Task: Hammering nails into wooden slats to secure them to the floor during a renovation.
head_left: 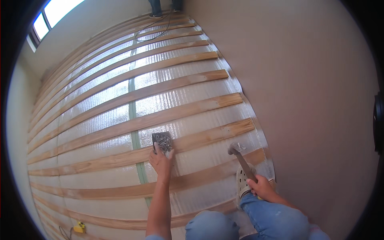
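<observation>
My left hand grips the near end of a small dark box heaped with loose nails, a finger and the thumb at its sides. Part of the hand hides the box's near edge. The box is over the silvery sheet beside a wooden batten. On the right, my right hand is closed round the handle of a hammer, whose head points away to the upper left. Just beyond the hammer head lies a small pale bit that I cannot make out.
Parallel battens run across reflective foil, with a green tape strip down it. A plain wall borders the right. A yellow tape measure sits lower left. Far off are a person's legs and a looping cable.
</observation>
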`<action>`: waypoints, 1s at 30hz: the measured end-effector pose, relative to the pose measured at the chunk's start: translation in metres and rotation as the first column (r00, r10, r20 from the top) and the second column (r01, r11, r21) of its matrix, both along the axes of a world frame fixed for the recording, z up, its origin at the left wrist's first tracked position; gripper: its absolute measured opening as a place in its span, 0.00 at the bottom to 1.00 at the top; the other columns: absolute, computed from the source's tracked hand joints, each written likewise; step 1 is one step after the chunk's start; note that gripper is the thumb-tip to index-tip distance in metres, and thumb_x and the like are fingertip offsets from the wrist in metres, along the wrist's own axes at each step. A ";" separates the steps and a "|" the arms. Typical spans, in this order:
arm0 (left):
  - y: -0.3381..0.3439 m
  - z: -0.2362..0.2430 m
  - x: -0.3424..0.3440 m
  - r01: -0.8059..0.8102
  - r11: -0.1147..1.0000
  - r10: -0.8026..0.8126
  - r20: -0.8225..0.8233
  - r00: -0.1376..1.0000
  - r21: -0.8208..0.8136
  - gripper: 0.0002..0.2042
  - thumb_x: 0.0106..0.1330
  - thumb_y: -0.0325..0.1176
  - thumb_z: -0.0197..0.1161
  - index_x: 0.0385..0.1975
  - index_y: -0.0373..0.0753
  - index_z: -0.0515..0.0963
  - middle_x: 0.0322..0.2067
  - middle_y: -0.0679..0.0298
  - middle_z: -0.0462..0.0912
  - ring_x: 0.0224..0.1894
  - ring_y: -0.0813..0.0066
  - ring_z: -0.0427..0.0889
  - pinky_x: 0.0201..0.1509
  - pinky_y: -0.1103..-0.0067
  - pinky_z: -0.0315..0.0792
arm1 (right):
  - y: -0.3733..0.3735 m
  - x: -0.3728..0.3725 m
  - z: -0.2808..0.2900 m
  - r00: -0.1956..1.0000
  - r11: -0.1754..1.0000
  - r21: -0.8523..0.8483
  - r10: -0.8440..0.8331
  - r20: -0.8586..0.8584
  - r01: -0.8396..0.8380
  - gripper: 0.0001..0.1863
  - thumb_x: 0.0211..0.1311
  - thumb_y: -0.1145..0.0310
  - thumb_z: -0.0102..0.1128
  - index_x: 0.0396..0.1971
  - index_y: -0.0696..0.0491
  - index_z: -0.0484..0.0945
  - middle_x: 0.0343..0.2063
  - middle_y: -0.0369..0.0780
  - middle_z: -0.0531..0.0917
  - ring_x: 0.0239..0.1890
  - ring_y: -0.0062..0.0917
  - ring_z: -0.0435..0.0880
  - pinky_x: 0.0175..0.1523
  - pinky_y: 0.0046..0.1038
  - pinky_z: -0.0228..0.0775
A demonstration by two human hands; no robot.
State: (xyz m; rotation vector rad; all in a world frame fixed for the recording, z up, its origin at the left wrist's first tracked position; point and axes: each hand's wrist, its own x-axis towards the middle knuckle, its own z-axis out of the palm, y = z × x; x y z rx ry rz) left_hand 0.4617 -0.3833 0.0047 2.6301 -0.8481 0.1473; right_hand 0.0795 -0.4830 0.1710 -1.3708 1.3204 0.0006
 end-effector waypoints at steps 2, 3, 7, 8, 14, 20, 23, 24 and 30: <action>0.016 0.004 0.005 -0.003 0.997 0.011 0.095 0.995 -0.076 0.31 0.57 0.42 0.68 0.61 0.40 0.70 0.49 0.47 0.71 0.51 0.49 0.70 0.57 0.59 0.63 | -0.008 0.014 -0.009 0.999 0.999 0.011 0.034 -0.013 -0.033 0.16 0.67 0.59 0.58 0.33 0.59 0.73 0.17 0.35 0.75 0.17 0.18 0.74 0.23 0.24 0.68; 0.019 0.006 0.016 0.035 0.992 -0.031 0.037 0.999 -0.119 0.24 0.59 0.38 0.65 0.56 0.39 0.73 0.47 0.49 0.73 0.49 0.49 0.71 0.55 0.60 0.65 | -0.013 0.022 -0.015 0.998 0.999 0.008 0.053 -0.023 -0.053 0.16 0.67 0.60 0.58 0.33 0.59 0.73 0.17 0.34 0.75 0.16 0.17 0.74 0.22 0.24 0.68; 0.030 0.037 0.031 0.045 0.963 -0.069 -0.082 0.994 -0.267 0.06 0.63 0.27 0.60 0.35 0.34 0.80 0.35 0.51 0.80 0.40 0.50 0.78 0.46 0.64 0.70 | -0.027 0.036 -0.029 0.998 0.995 0.078 0.056 0.016 -0.058 0.15 0.68 0.61 0.57 0.33 0.59 0.73 0.17 0.34 0.75 0.16 0.17 0.73 0.21 0.25 0.66; 0.033 0.038 0.037 0.040 0.959 -0.078 -0.125 0.989 -0.279 0.06 0.63 0.28 0.61 0.35 0.33 0.81 0.34 0.52 0.81 0.39 0.52 0.79 0.45 0.65 0.72 | -0.034 0.046 -0.035 0.999 0.997 0.070 0.038 0.032 -0.040 0.14 0.68 0.61 0.57 0.33 0.59 0.73 0.17 0.35 0.75 0.16 0.17 0.73 0.21 0.25 0.66; 0.048 0.038 0.037 0.241 0.970 -0.244 -0.251 0.937 -0.044 0.06 0.61 0.28 0.62 0.36 0.39 0.82 0.33 0.56 0.82 0.38 0.55 0.80 0.43 0.65 0.73 | -0.044 0.075 -0.073 0.987 0.990 0.034 0.132 0.091 -0.135 0.16 0.68 0.60 0.56 0.35 0.60 0.73 0.19 0.36 0.76 0.16 0.18 0.73 0.21 0.25 0.67; 0.036 0.036 0.028 0.370 0.922 -0.343 -0.203 0.917 0.112 0.07 0.58 0.28 0.63 0.36 0.40 0.81 0.35 0.58 0.80 0.41 0.56 0.80 0.45 0.67 0.74 | -0.043 0.113 -0.091 0.958 0.967 0.098 0.214 0.191 -0.236 0.18 0.68 0.58 0.56 0.39 0.62 0.74 0.18 0.37 0.76 0.16 0.19 0.74 0.22 0.26 0.68; 0.032 0.029 0.036 0.415 0.884 -0.392 -0.144 0.909 0.215 0.06 0.57 0.28 0.63 0.34 0.40 0.80 0.36 0.59 0.80 0.42 0.57 0.80 0.45 0.67 0.75 | -0.043 0.119 -0.095 0.938 0.948 0.113 0.267 0.219 -0.296 0.19 0.68 0.58 0.57 0.40 0.63 0.74 0.18 0.37 0.75 0.16 0.20 0.75 0.22 0.27 0.68; 0.031 0.027 0.039 0.454 0.849 -0.429 -0.147 0.891 0.271 0.05 0.57 0.28 0.63 0.33 0.40 0.80 0.35 0.59 0.79 0.42 0.57 0.80 0.45 0.67 0.75 | -0.044 0.118 -0.097 0.929 0.943 0.111 0.282 0.238 -0.315 0.19 0.68 0.58 0.57 0.39 0.63 0.74 0.18 0.37 0.75 0.16 0.20 0.75 0.22 0.28 0.68; 0.011 0.044 0.044 0.501 0.839 -0.430 -0.307 0.849 0.212 0.05 0.56 0.28 0.64 0.33 0.40 0.80 0.33 0.59 0.78 0.42 0.57 0.80 0.45 0.67 0.75 | -0.058 0.106 -0.104 0.924 0.940 0.083 0.305 0.229 -0.331 0.20 0.67 0.59 0.56 0.40 0.65 0.74 0.19 0.44 0.79 0.17 0.26 0.79 0.25 0.30 0.71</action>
